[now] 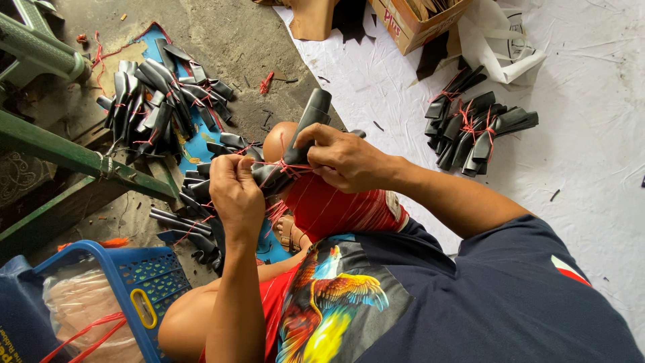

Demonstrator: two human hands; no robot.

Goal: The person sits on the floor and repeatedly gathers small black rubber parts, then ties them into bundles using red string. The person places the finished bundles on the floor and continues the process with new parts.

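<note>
Black strips (295, 151) bundled over knee; right hand (342, 158) clamps them, left hand (235, 188) pinches red string (269, 163) w/ closed fingers. Blue basket (144, 282) holds plastic bag (84, 306), prob. red string inside. Cardboard box (413, 27) top: contents unclear.

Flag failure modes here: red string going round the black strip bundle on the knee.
1. The bundle of black strips rests on a knee; the right hand pins it, so it could splay if that grip eases.
2. The red string is thin and taut from the left hand; it might snap or slip off.
</note>
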